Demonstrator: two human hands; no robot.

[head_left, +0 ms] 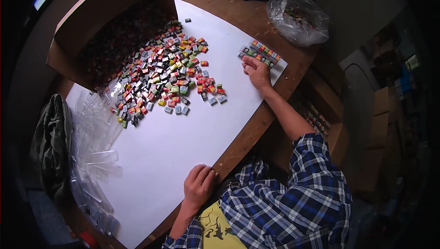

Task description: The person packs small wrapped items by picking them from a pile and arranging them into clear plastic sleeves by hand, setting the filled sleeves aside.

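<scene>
My right hand (257, 74) is at the right end of the white sheet. Its fingers are curled against the near side of a narrow clear case (264, 60) packed with a row of small coloured blocks. A second filled case (266, 50) lies alongside, just beyond it. My left hand (200, 186) rests closed at the front edge of the table, its fingers bent under and the palm hidden. Farther back, a heap of small coloured blocks (160, 77) spreads over the sheet, out of reach of both hands as they now lie.
An open cardboard box (75, 56) on its side spills the blocks. Empty clear cases (94, 125) pile up at left by a dark cloth (52, 143). A plastic bag (298, 17) with small pieces stands back right. Below the table's right edge, a carton (337, 132) contains filled rows.
</scene>
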